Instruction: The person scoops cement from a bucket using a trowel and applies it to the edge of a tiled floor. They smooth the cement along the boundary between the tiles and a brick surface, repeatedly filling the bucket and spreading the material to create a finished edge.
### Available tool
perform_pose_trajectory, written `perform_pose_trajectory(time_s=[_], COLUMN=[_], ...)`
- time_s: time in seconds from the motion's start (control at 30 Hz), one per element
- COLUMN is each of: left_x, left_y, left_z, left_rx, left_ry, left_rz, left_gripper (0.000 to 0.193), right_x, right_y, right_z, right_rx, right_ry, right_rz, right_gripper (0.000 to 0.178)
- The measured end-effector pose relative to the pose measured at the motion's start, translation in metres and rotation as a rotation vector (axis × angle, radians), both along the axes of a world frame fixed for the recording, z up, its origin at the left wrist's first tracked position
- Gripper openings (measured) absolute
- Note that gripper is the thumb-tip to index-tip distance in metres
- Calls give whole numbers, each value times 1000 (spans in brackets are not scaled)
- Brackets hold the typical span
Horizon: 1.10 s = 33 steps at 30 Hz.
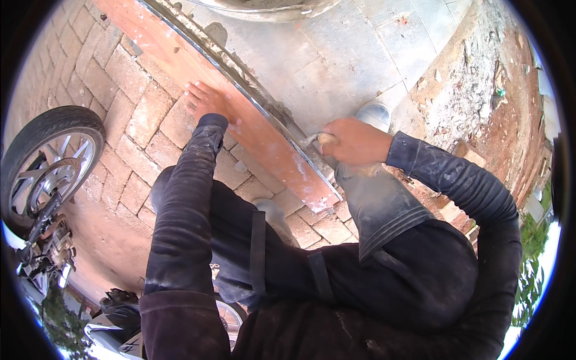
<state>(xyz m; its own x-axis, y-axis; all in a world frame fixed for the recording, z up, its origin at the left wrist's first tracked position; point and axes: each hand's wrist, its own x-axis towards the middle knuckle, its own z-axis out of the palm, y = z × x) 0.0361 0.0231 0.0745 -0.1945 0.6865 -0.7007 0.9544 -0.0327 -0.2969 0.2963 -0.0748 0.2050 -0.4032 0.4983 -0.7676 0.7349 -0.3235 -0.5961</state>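
Observation:
A long orange-brown board [258, 126] runs diagonally from the upper left to the middle. My left hand [207, 103] lies on it with the fingers stretched out, pressing against its face. Along the board's far edge is a strip of wet grey mortar [249, 84]. My right hand [360, 141] is closed around the handle of a small tool, apparently a trowel [309, 141], beside the board's near end. Its grey neck shows, but the blade cannot be made out. Just beyond my right hand stands a whitish pail or cup [374, 113].
At the top edge a large round tub [270, 11] stands on grey tiles [354, 54]. Brick paving [129, 102] lies left of the board, with a motorcycle wheel [54, 168] at the far left. Rubble and reddish soil [474, 114] lie on the right.

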Motion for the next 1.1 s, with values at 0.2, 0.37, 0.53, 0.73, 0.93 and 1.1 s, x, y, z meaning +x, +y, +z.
perform_pose_trajectory(time_s=[0.2, 0.37, 0.53, 0.73, 0.93, 1.1], left_x=[5, 0, -6, 3, -9, 1], left_y=[3, 1, -2, 1, -4, 1], left_z=[-1, -7, -6, -3, -3, 4], left_rx=[2, 7, 21, 35, 36, -10], left_ry=[10, -7, 16, -6, 13, 16], left_rz=[8, 0, -31, -45, -27, -28], left_gripper=[149, 150, 153, 154, 153, 153], right_x=[11, 4, 19, 2, -5, 39], right_y=[-16, 12, 21, -5, -1, 42], right_z=[-45, -41, -5, -57, -31, 76], right_rx=[209, -109, -176, 306, 124, 297], right_ry=[5, 23, 55, 6, 63, 70], right_rz=[33, -59, -60, -35, 3, 145], right_gripper=[31, 33, 29, 31, 29, 36])
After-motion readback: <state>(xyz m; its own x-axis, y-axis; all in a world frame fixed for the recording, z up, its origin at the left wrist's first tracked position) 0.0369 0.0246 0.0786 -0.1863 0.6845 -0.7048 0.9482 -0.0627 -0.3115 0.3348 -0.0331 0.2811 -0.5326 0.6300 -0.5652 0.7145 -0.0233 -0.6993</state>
